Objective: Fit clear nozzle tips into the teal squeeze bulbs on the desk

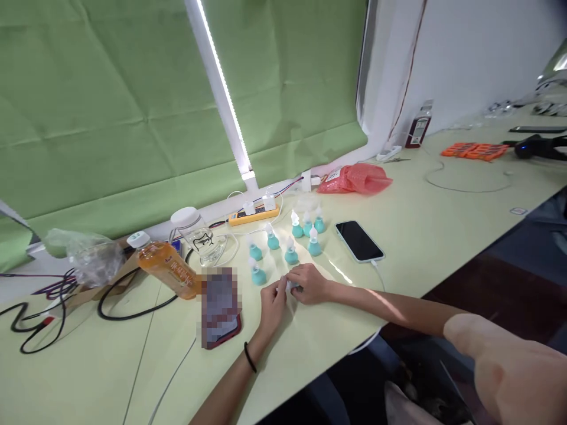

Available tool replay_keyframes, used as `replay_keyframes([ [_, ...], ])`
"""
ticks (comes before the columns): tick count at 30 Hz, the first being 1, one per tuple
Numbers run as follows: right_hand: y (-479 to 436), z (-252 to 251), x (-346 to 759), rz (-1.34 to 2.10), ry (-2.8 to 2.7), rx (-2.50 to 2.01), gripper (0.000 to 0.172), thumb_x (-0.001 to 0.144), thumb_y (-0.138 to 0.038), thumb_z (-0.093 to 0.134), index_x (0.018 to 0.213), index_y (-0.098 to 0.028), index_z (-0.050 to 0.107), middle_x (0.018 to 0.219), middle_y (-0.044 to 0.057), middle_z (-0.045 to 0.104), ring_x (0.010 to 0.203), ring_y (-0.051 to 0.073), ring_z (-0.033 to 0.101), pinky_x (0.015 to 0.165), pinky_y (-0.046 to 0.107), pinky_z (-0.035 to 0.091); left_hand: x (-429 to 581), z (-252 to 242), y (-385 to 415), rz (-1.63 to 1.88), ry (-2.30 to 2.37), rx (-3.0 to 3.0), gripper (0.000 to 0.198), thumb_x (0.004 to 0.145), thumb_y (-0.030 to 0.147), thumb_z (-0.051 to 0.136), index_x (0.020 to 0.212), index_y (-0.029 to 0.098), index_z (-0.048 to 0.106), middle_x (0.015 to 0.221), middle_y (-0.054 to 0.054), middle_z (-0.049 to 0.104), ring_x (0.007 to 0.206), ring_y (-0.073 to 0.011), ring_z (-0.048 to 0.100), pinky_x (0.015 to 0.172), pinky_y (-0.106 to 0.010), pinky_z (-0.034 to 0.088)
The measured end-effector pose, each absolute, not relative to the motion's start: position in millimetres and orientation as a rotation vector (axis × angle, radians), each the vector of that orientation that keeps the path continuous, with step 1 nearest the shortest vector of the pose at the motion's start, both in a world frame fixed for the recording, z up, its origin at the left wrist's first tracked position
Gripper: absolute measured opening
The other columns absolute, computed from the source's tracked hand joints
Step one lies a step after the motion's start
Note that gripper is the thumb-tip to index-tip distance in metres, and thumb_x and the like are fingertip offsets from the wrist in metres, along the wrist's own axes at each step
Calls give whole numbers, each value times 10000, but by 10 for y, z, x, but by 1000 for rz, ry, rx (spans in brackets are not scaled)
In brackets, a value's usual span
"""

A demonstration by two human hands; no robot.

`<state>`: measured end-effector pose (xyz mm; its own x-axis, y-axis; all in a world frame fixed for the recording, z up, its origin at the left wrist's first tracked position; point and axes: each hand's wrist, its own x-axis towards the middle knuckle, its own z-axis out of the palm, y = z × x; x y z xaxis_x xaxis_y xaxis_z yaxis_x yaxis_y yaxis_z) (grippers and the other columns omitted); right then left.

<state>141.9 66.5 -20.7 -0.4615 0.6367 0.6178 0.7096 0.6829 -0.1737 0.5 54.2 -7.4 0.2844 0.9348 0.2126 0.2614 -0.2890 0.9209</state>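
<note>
My left hand (272, 304), with a dark band at the wrist, and my right hand (309, 283) meet low over the table. Their fingers are closed around a small whitish piece (290, 284), mostly hidden by the fingers, so its kind is unclear. Just beyond my hands stand several small teal bulb-shaped pieces with clear pointed tops. The closest are one teal piece (258, 276) by my left hand, another teal piece (291, 255) straight ahead, and a third teal piece (314, 247) beyond my right hand.
A phone (359, 241) on a cable lies to the right; another phone (221, 310), its screen blurred, is left. Behind are an orange drink bottle (166, 265), a clear jar (201, 239), a yellow power strip (254, 216), pink bubble wrap (357, 179) and a lamp (225, 94).
</note>
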Motion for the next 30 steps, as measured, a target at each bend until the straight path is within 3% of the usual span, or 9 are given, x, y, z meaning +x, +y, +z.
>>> replay_keyframes([
  [9,652,-68,1490,99,-2165,-989,241,691,-258,482,911,-169,524,769,24,607,680,141,553,601,250,411,-24,-88,616,1188,1141,1581,410,811,380,341,469,156,371,428,41,335,432,-75,337,449,-218,264],
  [18,647,-46,1505,220,-2232,-938,164,735,-238,460,849,-183,563,659,1,593,573,104,528,524,216,397,-25,-58,631,1040,1115,1676,350,745,404,460,514,157,368,435,61,306,412,-62,308,423,-205,224],
  [23,639,-73,1483,232,-2162,-908,184,695,-229,497,863,-184,555,692,5,606,619,117,551,550,224,413,-28,-60,610,1107,1181,1797,339,746,354,460,493,153,357,459,57,275,442,-61,291,434,-203,214],
  [30,613,-17,1488,307,-2194,-948,173,706,-234,505,858,-171,560,714,17,624,626,124,571,569,229,433,-36,-44,575,1151,1172,1846,237,729,330,483,575,158,430,490,42,386,463,-74,351,444,-204,269],
])
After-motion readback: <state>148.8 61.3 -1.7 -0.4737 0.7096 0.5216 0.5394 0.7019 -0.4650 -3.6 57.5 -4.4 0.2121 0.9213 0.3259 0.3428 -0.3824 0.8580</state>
